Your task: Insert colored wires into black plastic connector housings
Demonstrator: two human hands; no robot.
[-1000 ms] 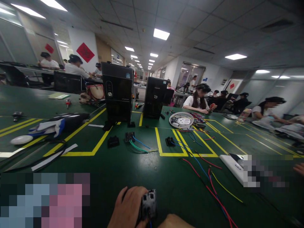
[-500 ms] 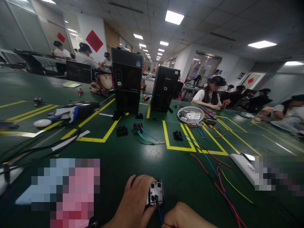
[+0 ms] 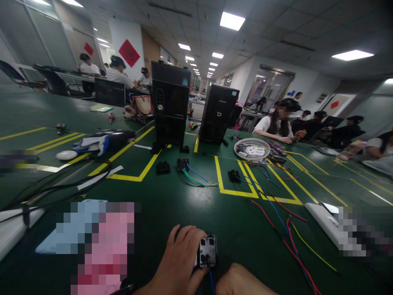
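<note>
My left hand [image 3: 179, 260] is wrapped around the left side of a small black-and-grey terminal block [image 3: 210, 247] with several dark square openings in its light face. From the block's lower edge a blue wire [image 3: 211, 279] runs down toward me. My right hand [image 3: 238, 280] is closed in a fist just below and right of the block, at the wire's lower stretch. Its fingertips are mostly hidden, but the wire runs into its grip. Farther forward on the green table sit similar black blocks, one bare [image 3: 163, 167] and one with green and blue wires [image 3: 183, 164].
Loose red, blue and yellow wires [image 3: 284, 241] lie to the right, near a white device [image 3: 321, 221]. Blurred blue and pink items [image 3: 107, 241] are at left. Two black computer towers [image 3: 170, 102] and a white round basket [image 3: 252, 148] stand farther back. A person sits across the table.
The whole view has swung slightly, so everything appears a little farther right. Both hands keep nearly the same pose around the block and the blue wire.
</note>
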